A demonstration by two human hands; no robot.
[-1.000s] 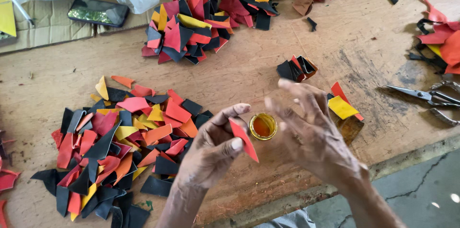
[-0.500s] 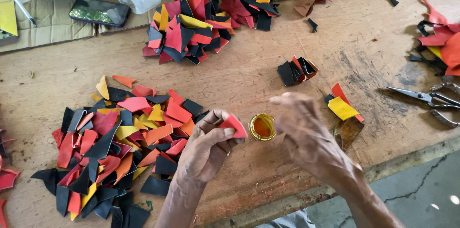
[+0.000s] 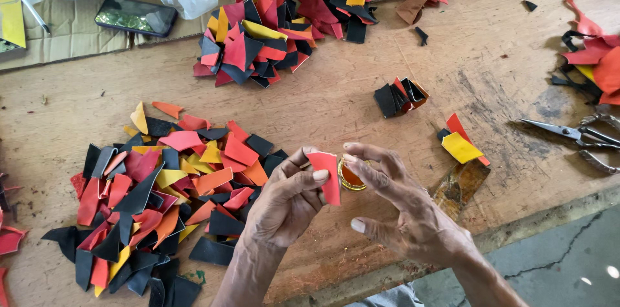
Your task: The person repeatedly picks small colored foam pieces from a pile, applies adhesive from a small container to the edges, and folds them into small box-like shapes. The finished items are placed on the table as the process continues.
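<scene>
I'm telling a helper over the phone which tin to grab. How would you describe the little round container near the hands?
Start at the big heap of black, red and yellow scraps on the wooden table. Just right of it, under the right hand, sits the small round gold-rimmed tin of orange paste, the only round thing among flat cut pieces.

I see two bare forearms and hands, no sleeves, gloves, rings, watch or bands. The left hand [image 3: 284,207] is lean and veined, with wrinkled knuckles. The right hand [image 3: 403,210] looks the same, its short pale nails plainly visible. Below the right hand, at the frame's bottom edge, a sliver of grey cloth [image 3: 387,297] shows.
</scene>
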